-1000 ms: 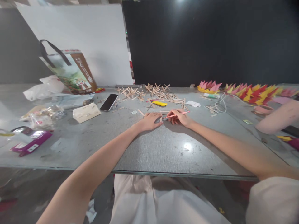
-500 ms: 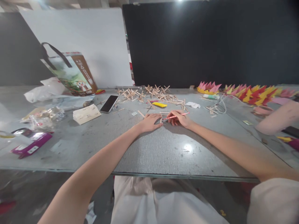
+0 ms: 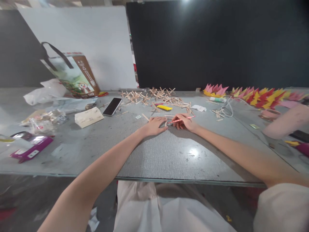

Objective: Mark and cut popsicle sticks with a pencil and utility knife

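Note:
My left hand [image 3: 155, 126] rests on the table, thumb and fingers closed about a short wooden craft stick [image 3: 165, 123], pinning it down. Most of that stick is hidden under the fingers. In my right hand [image 3: 183, 122] is a thin red-patterned pencil [image 3: 172, 121], gripped as for writing, its tip beside the stick. Just beyond both hands lies a yellow utility knife [image 3: 164, 107]. Behind it spreads a heap of loose and crossed craft sticks [image 3: 160, 95]. One stick [image 3: 145, 117] lies by the left fingers.
To the left are a phone [image 3: 112, 106], a cream box [image 3: 88, 117], a shopping bag [image 3: 79, 77], clear plastic packets [image 3: 45, 122] and a purple pack [image 3: 32, 149]. On the right stand folded paper pieces [image 3: 265, 96], a glue tube [image 3: 217, 100], a white cable [image 3: 228, 108] and a pink roll [image 3: 287, 121].
The view has shifted very slightly. Both hands keep their place and hold; the pencil tip stays beside the stick.

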Available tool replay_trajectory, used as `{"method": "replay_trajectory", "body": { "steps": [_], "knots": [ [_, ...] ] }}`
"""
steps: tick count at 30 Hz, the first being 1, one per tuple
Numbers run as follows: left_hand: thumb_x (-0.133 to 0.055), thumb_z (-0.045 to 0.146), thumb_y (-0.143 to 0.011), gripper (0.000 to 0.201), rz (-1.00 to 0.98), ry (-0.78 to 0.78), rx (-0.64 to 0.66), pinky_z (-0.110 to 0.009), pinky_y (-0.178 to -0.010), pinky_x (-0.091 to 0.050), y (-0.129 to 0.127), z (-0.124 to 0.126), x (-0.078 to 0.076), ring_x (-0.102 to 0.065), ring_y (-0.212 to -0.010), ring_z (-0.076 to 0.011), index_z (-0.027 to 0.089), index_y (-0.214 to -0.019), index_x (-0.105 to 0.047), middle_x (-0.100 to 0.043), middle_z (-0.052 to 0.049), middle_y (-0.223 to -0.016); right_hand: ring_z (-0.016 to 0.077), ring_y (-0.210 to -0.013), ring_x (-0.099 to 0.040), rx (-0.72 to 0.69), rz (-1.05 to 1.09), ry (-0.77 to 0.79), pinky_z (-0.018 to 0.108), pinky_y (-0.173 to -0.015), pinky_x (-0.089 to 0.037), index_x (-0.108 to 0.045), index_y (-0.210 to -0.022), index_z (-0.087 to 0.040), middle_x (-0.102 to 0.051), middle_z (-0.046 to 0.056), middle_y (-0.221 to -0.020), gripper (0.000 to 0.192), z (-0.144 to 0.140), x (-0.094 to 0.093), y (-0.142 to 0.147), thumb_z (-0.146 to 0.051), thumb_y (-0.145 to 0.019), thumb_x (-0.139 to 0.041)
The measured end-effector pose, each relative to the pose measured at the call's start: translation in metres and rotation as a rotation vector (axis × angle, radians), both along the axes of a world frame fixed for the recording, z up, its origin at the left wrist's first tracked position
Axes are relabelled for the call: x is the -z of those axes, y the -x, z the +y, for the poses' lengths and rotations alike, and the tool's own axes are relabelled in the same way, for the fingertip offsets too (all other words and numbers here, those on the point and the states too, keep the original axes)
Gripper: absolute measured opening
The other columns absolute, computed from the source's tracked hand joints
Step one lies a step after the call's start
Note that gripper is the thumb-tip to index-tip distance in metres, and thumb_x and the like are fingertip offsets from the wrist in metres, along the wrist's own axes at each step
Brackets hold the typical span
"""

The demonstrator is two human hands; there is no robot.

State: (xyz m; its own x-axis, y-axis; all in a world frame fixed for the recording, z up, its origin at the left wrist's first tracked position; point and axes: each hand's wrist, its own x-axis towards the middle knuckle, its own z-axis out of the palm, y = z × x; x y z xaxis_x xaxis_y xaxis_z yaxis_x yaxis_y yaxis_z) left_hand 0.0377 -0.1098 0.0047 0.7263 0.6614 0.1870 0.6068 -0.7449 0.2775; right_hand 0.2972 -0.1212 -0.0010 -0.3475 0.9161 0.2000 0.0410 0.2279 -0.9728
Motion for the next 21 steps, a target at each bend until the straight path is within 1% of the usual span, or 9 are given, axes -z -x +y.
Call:
{"method": "replay_trajectory", "body": {
  "steps": [7, 15, 21],
  "knots": [
    [-0.048, 0.055, -0.107, 0.056, -0.004, -0.006, -0.018, -0.050, -0.128, -0.028, -0.0008, -0.0010, -0.0014, -0.045, -0.156, -0.0302, 0.025, -0.154, -0.055, -0.053, -0.012, -0.166, 0.0127, -0.045, -0.063, 0.003, 0.011, 0.010, 0.021, -0.035, -0.038, -0.080, -0.087, -0.015, -0.075, 0.007, -0.069, 0.053, -0.0012, -0.0020, 0.0020, -0.064, -0.096, -0.065],
    [-0.046, 0.056, -0.107, 0.058, -0.001, 0.011, 0.000, -0.051, -0.128, -0.027, -0.0003, -0.0031, -0.0037, -0.043, -0.157, -0.0310, 0.024, -0.155, -0.054, -0.052, -0.012, -0.167, 0.0126, -0.045, -0.063, -0.001, 0.007, 0.008, 0.020, -0.036, -0.038, -0.079, -0.087, -0.014, -0.075, 0.007, -0.070, 0.053, -0.0027, -0.0029, 0.0013, -0.064, -0.096, -0.065],
    [-0.047, 0.054, -0.107, 0.057, 0.003, 0.007, -0.006, -0.050, -0.128, -0.028, -0.0011, -0.0016, -0.0020, -0.042, -0.157, -0.0299, 0.024, -0.155, -0.053, -0.051, -0.012, -0.167, 0.0130, -0.046, -0.063, 0.002, -0.009, 0.013, 0.021, -0.037, -0.038, -0.079, -0.087, -0.015, -0.075, 0.007, -0.071, 0.051, -0.0043, -0.0049, 0.0014, -0.063, -0.096, -0.064]
  ]
}}
